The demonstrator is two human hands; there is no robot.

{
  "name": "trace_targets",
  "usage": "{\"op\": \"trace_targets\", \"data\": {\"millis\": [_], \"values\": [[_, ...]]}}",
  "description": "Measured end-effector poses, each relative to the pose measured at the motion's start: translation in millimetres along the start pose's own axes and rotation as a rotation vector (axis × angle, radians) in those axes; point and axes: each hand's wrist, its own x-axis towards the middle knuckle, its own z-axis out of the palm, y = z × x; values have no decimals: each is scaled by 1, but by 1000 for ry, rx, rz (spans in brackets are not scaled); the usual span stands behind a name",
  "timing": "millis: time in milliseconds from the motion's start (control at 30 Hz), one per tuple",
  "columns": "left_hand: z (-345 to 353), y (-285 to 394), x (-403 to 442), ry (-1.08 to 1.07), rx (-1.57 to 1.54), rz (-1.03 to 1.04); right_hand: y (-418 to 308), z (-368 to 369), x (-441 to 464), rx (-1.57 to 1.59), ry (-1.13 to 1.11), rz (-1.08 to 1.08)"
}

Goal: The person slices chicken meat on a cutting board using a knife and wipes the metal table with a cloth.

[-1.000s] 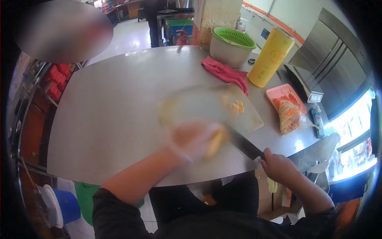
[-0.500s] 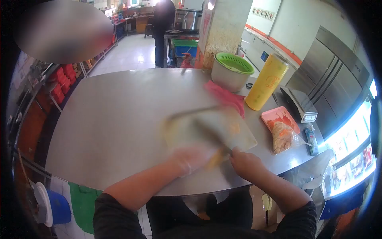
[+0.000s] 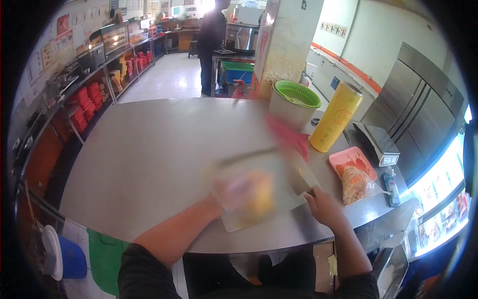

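The right grip (image 3: 323, 204) is wrapped round the knife (image 3: 300, 182). Just right of the left grip (image 3: 235, 190), over the cutting board (image 3: 236, 223), is yellow food (image 3: 263, 193); blur hides any pinch, and steady pressure, clear of the blade, would serve best.

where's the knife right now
In the head view, the blurred knife is in the right hand, at the right-hand side of the cutting board and left of the pink tray.
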Motion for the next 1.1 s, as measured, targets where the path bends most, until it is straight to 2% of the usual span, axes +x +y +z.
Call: {"op": "trace_targets", "data": {"millis": [33,67,133,167,200,233,267,300,367,433,533,567,600,700,767,833,867,900,1000,1067,1100], "values": [[6,-9,-2,46,-279,-131,9,5,-6,7,-1,-7],[6,-11,1,43,-269,-135,18,12,-14,258,-46,66],[4,-14,7,23,-729,-635,27,22,-23,527,-94,132],[2,-15,11,13,-713,-640,29,25,-30,747,-176,181],[2,-14,13,-8,-589,-735,30,27,-37,970,-261,239],[3,-13,13,-33,-461,-825,31,29,-41,993,-264,252],[5,-11,13,-60,-447,-827,31,28,-41,1095,-221,235],[8,-9,12,-48,-684,-847,32,28,-40,1196,-169,217],[13,5,17,-74,-907,-854,39,31,-41,1310,-153,222],[16,37,26,117,-1390,-707,44,28,-41,1400,-141,210],[10,42,23,-50,-1385,-815,50,30,-40,1391,-160,217],[16,25,11,-64,-1380,-817,49,29,-40,1400,-152,222],[32,-7,-6,-118,-1235,-719,47,27,-41,1390,-157,225],[42,-39,-26,-188,-968,-553,50,28,-41,1380,-165,213],[35,-18,-16,-206,-850,-484,52,28,-41,1379,-167,200],[12,46,16,-65,-1070,-877,51,25,-41,1397,-173,190],[16,30,10,-71,-1073,-869,53,26,-41,1395,-162,191],[21,-4,-4,-127,-929,-719,55,29,-41,1416,-167,165],[32,-31,1,-232,-770,-485,57,28,-44,1420,-151,134],[25,-1,23,-275,-745,-409,58,27,-44,1404,-145,120],[16,51,47,-215,-982,-605,59,27,-44,1426,-140,124]]}}
